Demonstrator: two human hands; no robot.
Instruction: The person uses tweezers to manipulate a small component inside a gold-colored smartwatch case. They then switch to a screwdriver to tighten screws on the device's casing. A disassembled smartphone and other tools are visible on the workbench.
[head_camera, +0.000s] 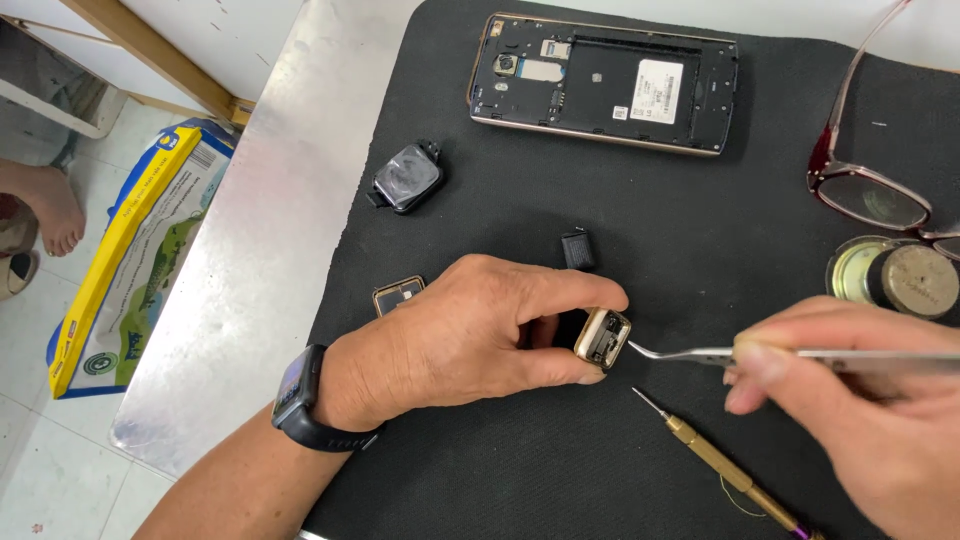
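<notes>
Where the metal worktop (250, 250) shows bare along its left edge, a yellow and blue printed bag (130, 260) stands on the tiled floor beside it, and a person's bare foot (45, 205) shows further left. On the worktop lies a black mat (520, 480) that covers most of it. Near the mat's left edge sits a small black watch body (407, 178) with a glossy face, and below it a flat square part with a gold rim (398, 295), partly hidden by the left hand (460, 340). That hand, with a dark smartwatch (300, 395) on its wrist, rests on the mat near the middle; its thumb and forefinger are closed around a small gold watch case (603, 337), held on edge so that its open inside faces right. Just above the hand lies a small black block (578, 250). Along the mat's far edge lies an opened phone (605, 82), back cover off, with 1 white label inside. Right of the case, the tip of metal tweezers (690, 353) touches or nearly touches its edge; the right hand (870, 400) pinches the tweezers between thumb and fingers. Below them a brass-handled screwdriver (715, 465) lies slanted on the mat. At the right edge sit red-framed glasses (865, 185) and a round tin (895, 278).
</notes>
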